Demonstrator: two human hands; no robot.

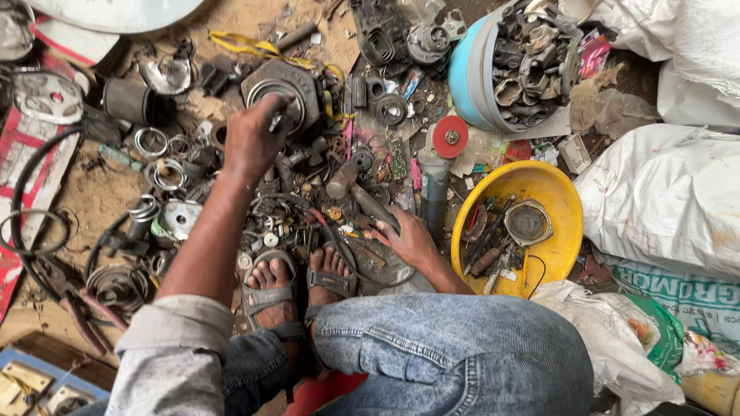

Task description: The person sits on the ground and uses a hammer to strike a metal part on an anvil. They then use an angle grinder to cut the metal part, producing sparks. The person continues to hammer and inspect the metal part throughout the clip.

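I squat over a heap of rusty metal scrap on a dirt floor. My left hand (250,139) is closed around a small metal tool or part, held against a round grey motor housing (284,91). My right hand (408,237) rests lower, its fingers around a dark cylindrical handle (375,206) that runs up to a hammer-like head (341,180). My sandalled feet (297,281) stand between the two hands, among springs, washers and rings.
A yellow bowl (559,192) with dark parts sits at right. A blue tub (466,73) full of scrap stands behind it. An angle grinder with a red disc (449,137) lies at centre. White sacks (671,192) line the right. Pliers (73,304) lie at left.
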